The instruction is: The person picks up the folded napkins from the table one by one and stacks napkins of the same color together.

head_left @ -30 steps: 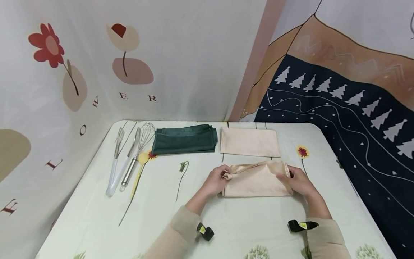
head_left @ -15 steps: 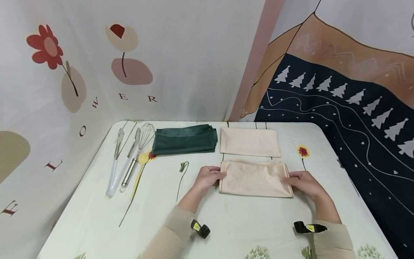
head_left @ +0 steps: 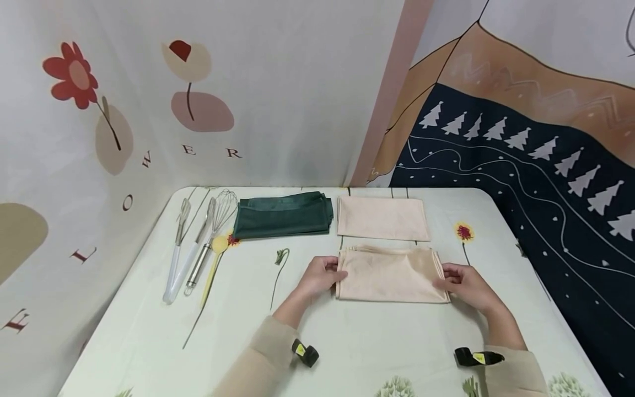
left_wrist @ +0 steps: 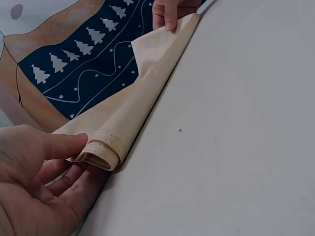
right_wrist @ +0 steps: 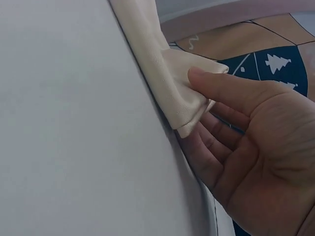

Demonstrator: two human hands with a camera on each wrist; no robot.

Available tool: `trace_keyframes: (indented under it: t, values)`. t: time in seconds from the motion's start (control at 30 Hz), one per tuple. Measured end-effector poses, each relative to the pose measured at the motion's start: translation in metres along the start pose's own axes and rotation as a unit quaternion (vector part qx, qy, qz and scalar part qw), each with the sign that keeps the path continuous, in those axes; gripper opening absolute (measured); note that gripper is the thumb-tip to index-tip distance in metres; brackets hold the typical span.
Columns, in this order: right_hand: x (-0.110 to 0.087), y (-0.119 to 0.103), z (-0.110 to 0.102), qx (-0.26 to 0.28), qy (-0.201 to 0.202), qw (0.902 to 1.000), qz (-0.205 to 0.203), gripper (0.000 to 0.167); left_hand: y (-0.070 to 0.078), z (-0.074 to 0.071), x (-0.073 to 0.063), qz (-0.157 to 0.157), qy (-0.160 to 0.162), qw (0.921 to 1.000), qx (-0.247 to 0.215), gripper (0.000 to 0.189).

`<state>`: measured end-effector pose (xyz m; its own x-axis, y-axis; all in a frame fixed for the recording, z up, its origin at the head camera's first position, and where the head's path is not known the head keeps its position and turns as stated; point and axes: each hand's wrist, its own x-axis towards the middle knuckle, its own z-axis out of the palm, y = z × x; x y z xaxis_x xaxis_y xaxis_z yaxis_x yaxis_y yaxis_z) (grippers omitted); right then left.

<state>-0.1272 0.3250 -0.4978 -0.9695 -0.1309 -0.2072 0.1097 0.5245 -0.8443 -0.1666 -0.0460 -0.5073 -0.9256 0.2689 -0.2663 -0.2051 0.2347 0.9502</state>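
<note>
A folded pale peach cloth (head_left: 389,275) lies on the table in front of me, layered, with its back edge slightly raised. At its left end my left hand (head_left: 319,277) pinches the layers, thumb on top and fingers beneath; the left wrist view shows the rolled, stitched end of the cloth (left_wrist: 106,147) at the thumb. My right hand (head_left: 468,286) pinches the opposite end the same way. In the right wrist view, the thumb presses the top of the cloth (right_wrist: 172,93) while the other fingers curl under it.
Behind it lie a second folded peach cloth (head_left: 383,219) and a folded dark green cloth (head_left: 285,215). To the left are a whisk (head_left: 205,251), a yellow-headed utensil (head_left: 213,267) and two long utensils with pale handles. Printed fabric walls stand behind the table.
Both hands have moved outward to the cloth's ends. Its back edge, bunched and lifted earlier, was laid flatter, then rose slightly again.
</note>
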Motion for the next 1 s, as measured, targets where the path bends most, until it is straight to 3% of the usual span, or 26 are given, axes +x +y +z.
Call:
trace_keyframes:
  t: [0.17, 0.33, 0.77, 1.0]
  values:
    - [-0.002, 0.004, 0.002, -0.053, 0.034, 0.9975, -0.032, 0.037, -0.002, -0.002, -0.001, 0.024, 0.007, 0.9993, 0.026, 0.026]
    - [-0.002, 0.006, 0.005, -0.076, 0.07, 0.9928, -0.06, 0.027, -0.003, -0.002, -0.002, 0.025, 0.018, 0.999, 0.033, 0.024]
    - [0.005, -0.004, 0.002, -0.027, 0.111, 0.9907, -0.074, 0.028, 0.008, -0.006, 0.005, 0.042, 0.05, 0.9974, 0.031, 0.021]
    - [0.019, -0.008, 0.001, -0.035, 0.14, 0.9852, -0.092, 0.028, 0.017, -0.009, 0.015, 0.058, 0.082, 0.9943, 0.036, 0.021]
